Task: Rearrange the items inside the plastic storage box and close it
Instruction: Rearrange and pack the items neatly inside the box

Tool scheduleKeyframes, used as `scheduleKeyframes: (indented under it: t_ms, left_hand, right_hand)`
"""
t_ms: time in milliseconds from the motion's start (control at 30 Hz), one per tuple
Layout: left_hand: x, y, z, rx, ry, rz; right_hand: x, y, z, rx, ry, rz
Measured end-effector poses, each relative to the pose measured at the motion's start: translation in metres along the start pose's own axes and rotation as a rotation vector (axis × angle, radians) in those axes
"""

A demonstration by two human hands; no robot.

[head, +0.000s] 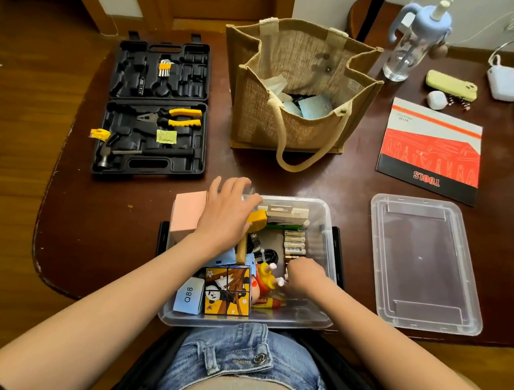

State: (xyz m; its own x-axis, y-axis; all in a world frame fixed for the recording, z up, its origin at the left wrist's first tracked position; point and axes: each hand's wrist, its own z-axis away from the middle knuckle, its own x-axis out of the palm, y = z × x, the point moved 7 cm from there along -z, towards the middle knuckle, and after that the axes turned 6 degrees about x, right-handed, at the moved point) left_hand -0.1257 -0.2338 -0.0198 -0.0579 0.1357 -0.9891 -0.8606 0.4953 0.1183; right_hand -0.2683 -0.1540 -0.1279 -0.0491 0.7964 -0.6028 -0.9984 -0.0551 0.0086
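1. My clear plastic storage box sits at the near edge of the dark wooden table, right against my lap, and it is open. Its clear lid lies flat on the table just to the right of the box, apart from it, so the closing step is not yet done.
2. Both my hands are down in the box, so I judge I am in the middle of the sorting.
3. My left hand reaches over the far left part of the box, its fingers spread and bent over a yellow tool with a wooden handle; I cannot tell whether I grasp it or only rest on it.
4. My right hand is low in the near right part, fingers curled down beside the row of batteries and the yellow toy figure. What they pinch, if anything, is hidden.
5. Already lying tidily, to my eye: the batteries side by side, the white carton along the far wall, the pink box at the far left corner.
6. Looking loose: the panda picture cube, the blue Q88 card, a black cable.
7. Left to do: settle these low enough, then fetch the lid and press it on.
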Motion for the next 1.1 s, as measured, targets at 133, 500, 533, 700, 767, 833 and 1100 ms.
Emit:
scheduleKeyframes:
  t_ms: [133, 500, 533, 700, 767, 833, 1100]
  left_hand:
    - [0.004, 0.004, -0.004, 0.022, -0.016, -0.030]
    - [0.007, -0.003, -0.003, -0.028, -0.029, 0.004]
    - [0.007, -0.003, -0.003, -0.026, -0.032, 0.006]
    - [0.008, -0.003, -0.004, -0.021, -0.044, 0.058]
    - [0.009, -0.003, -0.004, -0.021, -0.047, 0.080]
    - [0.009, -0.004, -0.004, -0.021, -0.046, 0.095]
    - [0.009, -0.005, -0.002, -0.030, -0.018, 0.139]
  right_hand:
    - [0.013, 0.002, -0.007, 0.063, 0.030, 0.159]
    - [0.012, -0.001, -0.013, 0.062, 0.138, 0.138]
    - [0.009, -0.001, -0.012, 0.061, 0.146, 0.103]
    - [-0.026, 0.000, -0.011, -0.063, 0.329, -0.250]
    - [-0.035, -0.004, -0.016, -0.134, 0.367, -0.317]
    - [-0.034, -0.011, -0.024, -0.163, 0.303, -0.327]
    - [-0.016, -0.005, -0.047, -0.025, 0.102, -0.392]
